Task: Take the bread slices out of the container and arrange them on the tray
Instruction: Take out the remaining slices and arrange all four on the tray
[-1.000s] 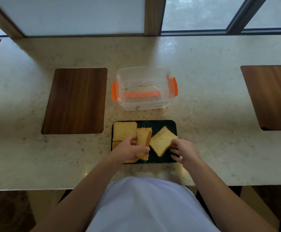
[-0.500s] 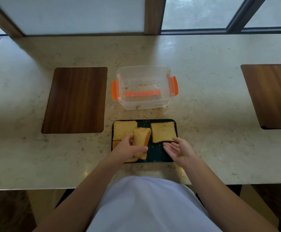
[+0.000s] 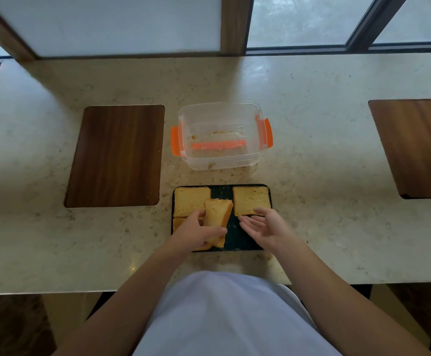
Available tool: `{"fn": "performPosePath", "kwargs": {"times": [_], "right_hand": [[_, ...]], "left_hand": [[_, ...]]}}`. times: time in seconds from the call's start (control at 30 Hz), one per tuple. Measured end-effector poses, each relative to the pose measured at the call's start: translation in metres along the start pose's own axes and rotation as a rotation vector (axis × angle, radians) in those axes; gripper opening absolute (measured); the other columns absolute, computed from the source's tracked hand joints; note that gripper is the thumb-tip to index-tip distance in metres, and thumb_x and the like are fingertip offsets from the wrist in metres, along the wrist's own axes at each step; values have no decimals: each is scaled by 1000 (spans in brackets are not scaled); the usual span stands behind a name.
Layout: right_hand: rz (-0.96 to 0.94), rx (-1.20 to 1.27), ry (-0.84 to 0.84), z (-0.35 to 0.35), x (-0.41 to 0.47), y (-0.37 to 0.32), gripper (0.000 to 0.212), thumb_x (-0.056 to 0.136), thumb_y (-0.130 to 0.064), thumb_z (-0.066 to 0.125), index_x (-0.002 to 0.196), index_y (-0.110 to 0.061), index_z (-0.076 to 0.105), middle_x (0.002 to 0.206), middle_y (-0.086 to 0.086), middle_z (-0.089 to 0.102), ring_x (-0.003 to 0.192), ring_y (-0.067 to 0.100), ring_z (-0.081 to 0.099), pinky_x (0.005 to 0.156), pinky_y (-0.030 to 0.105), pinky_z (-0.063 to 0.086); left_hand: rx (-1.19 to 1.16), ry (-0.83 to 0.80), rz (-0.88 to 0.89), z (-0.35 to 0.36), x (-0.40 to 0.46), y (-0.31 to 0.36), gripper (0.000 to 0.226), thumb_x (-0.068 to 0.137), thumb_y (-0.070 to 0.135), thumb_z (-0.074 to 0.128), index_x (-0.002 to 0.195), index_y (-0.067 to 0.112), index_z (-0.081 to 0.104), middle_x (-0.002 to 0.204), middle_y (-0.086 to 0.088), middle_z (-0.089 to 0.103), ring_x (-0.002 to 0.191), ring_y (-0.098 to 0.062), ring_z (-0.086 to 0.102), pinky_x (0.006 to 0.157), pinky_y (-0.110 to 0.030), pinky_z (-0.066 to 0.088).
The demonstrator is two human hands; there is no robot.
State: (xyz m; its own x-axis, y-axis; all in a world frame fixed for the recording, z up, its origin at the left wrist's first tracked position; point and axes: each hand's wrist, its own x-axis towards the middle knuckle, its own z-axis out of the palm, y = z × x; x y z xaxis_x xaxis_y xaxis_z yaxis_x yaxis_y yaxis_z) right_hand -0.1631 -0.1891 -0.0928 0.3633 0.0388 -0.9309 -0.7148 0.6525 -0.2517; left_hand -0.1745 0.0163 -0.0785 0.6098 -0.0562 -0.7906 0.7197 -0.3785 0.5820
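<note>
I see the left hand (image 3: 198, 233) gripping a bread slice (image 3: 216, 222) tilted up on edge over the middle of the black tray (image 3: 242, 242), thumb on the near face and the other fingers wrapped behind it, so the slice stands between thumb and fingers and clear of the tray floor at its top end. The right hand (image 3: 265, 227) hovers just beside it, palm up and fingers spread loose, holding nothing; its fingertips lie at the near edge of the flat slice (image 3: 251, 200) in the tray's far right corner. Another slice (image 3: 190, 200) lies flat in the far left corner, and a fourth (image 3: 178, 223) shows partly under the left hand. The clear container (image 3: 221, 136) with orange clips sits beyond the tray, holding only crumbs. I can read no writing anywhere. Both forearms reach forward from the body over the stone counter (image 3: 312, 163).
</note>
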Motion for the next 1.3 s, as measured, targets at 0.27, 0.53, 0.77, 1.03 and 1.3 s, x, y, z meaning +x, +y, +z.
{"fn": "performPosePath", "kwargs": {"times": [0.27, 0.53, 0.77, 1.03, 1.3], "right_hand": [[-82, -512, -17, -10, -4, 5, 41, 99, -32, 59, 123, 0, 61, 103, 17, 78, 94, 28, 76, 79, 37, 62], [-325, -615, -76, -24, -17, -2, 37, 95, -41, 65, 112, -9, 70, 103, 12, 76, 90, 24, 74, 72, 30, 58], [-458, -984, 72, -49, -16, 1, 13, 89, -23, 71, 102, -21, 70, 98, -1, 74, 88, 14, 71, 66, 25, 55], [-631, -1308, 315, -67, -12, 14, 8, 89, -26, 64, 86, -20, 68, 83, -3, 68, 74, 9, 63, 60, 29, 52], [-639, -1329, 313, -63, -10, 15, 15, 88, -27, 63, 100, -22, 56, 98, -3, 62, 78, 1, 54, 58, 22, 42]], "left_hand": [[255, 27, 93, 7, 3, 8, 101, 73, 36, 84, 156, 20, 29, 153, -4, 41, 130, -24, 48, 99, -41, 51], [757, 11, 312, 32, 10, 25, 99, 70, 37, 77, 154, 23, 26, 137, -4, 37, 126, -25, 37, 94, -36, 41], [923, -5, 438, 60, 19, 20, 99, 73, 30, 80, 154, 24, 25, 138, -6, 40, 124, -25, 36, 100, -38, 40], [702, -53, 342, 77, 24, 28, 79, 79, 25, 72, 151, 20, 40, 143, -8, 41, 133, -28, 40, 107, -41, 43], [318, 55, 44, 70, 17, 20, 64, 86, 27, 67, 143, 12, 42, 128, -6, 50, 112, -22, 54, 86, -34, 50]]}}
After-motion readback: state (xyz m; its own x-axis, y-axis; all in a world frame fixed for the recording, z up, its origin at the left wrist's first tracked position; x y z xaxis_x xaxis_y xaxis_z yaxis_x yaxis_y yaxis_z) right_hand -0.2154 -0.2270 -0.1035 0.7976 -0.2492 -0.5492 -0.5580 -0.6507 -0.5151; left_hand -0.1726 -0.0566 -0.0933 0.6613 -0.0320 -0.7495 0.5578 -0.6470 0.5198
